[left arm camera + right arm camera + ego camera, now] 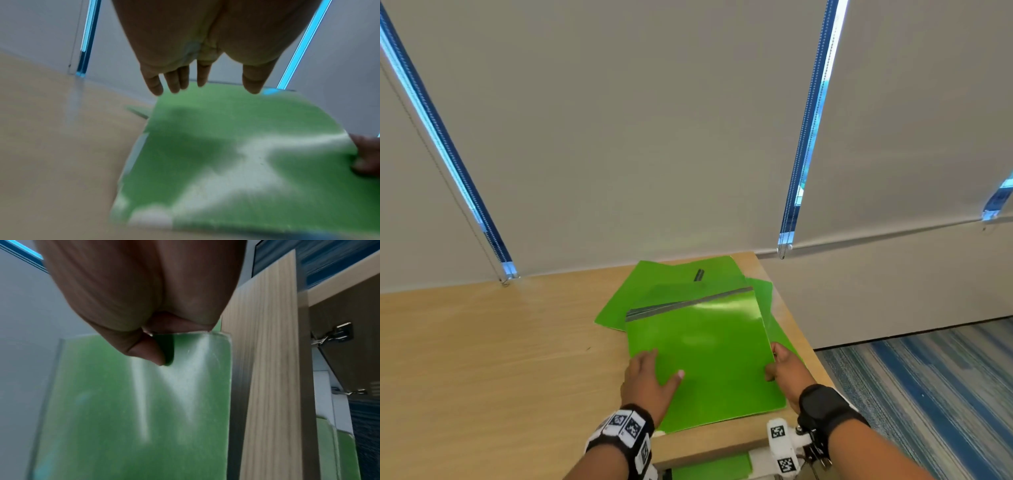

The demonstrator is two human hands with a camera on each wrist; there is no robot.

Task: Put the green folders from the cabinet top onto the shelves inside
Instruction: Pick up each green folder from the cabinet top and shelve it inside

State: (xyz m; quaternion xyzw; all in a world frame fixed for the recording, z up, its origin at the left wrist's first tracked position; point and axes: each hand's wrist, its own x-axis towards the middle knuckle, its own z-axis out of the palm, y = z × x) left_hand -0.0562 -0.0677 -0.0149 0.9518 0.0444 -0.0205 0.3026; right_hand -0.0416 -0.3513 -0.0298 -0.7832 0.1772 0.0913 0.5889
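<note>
Several green folders lie in a loose pile on the wooden cabinet top [500,359], near its right edge. The top green folder [705,356] has a grey strip along its far edge. My right hand [774,364] pinches this folder's right edge, thumb on top [156,353] and fingers underneath. My left hand [654,365] lies over the folder's left edge with straight fingers [174,81] and the thumb spread on the green surface. The top green folder [226,154] fills the left wrist view and the top green folder [123,402] fills the right wrist view. The lower folders [654,291] poke out behind.
Another green folder [712,467] shows inside the cabinet, below the top's front edge. The open cabinet door [267,369] and its hinge [333,334] are to the right. Grey roller blinds [619,137] hang behind. Blue striped carpet [928,394] lies right of the cabinet.
</note>
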